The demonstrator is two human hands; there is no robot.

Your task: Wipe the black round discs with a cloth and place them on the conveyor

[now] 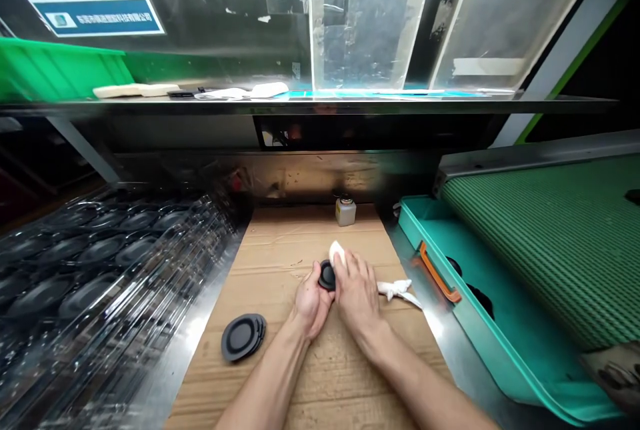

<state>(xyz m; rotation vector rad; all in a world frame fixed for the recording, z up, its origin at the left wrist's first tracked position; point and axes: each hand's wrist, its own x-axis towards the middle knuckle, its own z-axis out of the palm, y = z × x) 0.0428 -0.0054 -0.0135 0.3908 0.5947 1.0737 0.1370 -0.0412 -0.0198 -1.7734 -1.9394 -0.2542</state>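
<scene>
My left hand (311, 302) grips a round black disc-shaped part (327, 275) with a raised ring, thumb along its edge. Closed around a white cloth (337, 251), my right hand (356, 289) presses against the disc's right side and hides part of it. Both hands are above a cardboard sheet (280, 237). To the left on the cardboard lies a small stack of similar black discs (243, 337). A crumpled white rag (399, 289) lies just right of my right hand. Farther back stands a small square bottle (345, 211) with a dark top.
Clear plastic trays (125, 297) holding several dark round parts are stacked at left. On the right, a teal bin (480, 343) with an orange handle holds dark pieces, beside a green conveyor belt (555, 237). A metal shelf (320, 107) crosses above, carrying a green crate (60, 73).
</scene>
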